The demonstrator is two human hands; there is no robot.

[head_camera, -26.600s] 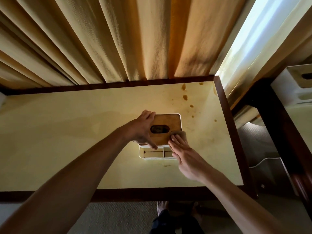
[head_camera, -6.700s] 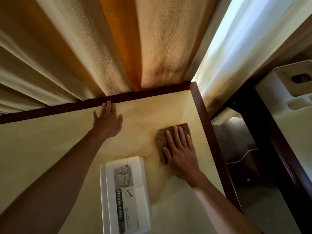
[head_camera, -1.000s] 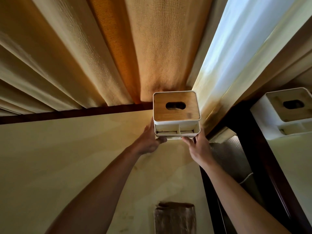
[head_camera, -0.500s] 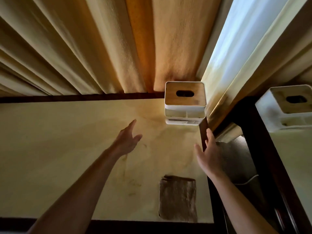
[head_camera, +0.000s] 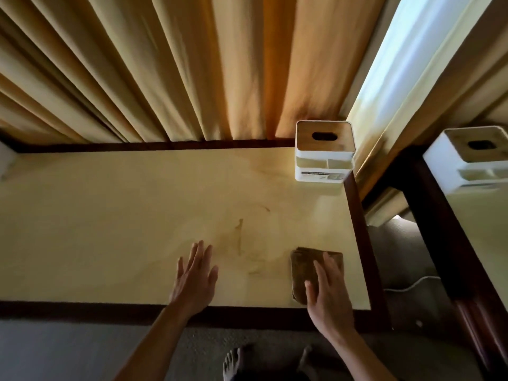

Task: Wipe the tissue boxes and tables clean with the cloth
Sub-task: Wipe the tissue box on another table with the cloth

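Note:
A white tissue box with a wooden lid stands in the far right corner of the cream table, nobody touching it. A folded brown cloth lies near the table's front right corner. My right hand lies on the cloth with straight fingers. Flat on the table top, left of the cloth, rests my left hand, fingers spread. Faint brown smears show on the table between the hands and the box.
A second table at the right edge carries another white tissue box. Heavy curtains hang behind the table. A white cable lies on the carpet in the gap between the tables. My bare feet stand below the front edge.
Both hands have let go of the tissue box and pulled back toward me. The right hand has come down onto the cloth, and the left hand onto the table.

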